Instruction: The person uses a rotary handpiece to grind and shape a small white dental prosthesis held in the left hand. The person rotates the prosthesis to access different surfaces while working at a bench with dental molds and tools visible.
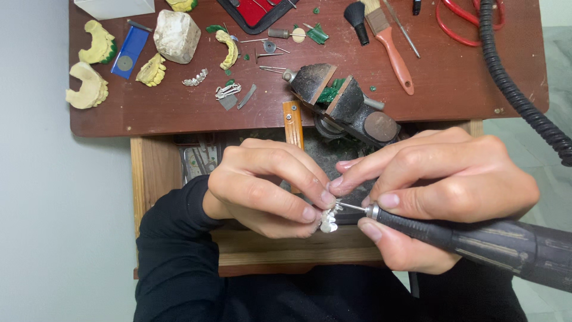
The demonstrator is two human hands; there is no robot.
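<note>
My left hand [268,185] pinches a small silvery metal dental casting [329,219] between thumb and fingertips, over an open wooden drawer [156,173]. My right hand [438,194] grips a black rotary handpiece [476,241] like a pen. Its thin bur tip [351,207] touches the casting. The right index fingertip rests against the left fingertips. Dark sleeves cover both forearms.
A small black bench vise [342,104] with green wax stands at the desk edge beside an orange bench pin [292,122]. Yellow dental casts [89,86], a white stone block [176,36], metal castings [228,90], brushes [390,45], burs and a black ribbed hose [518,95] lie on the brown desk [447,89].
</note>
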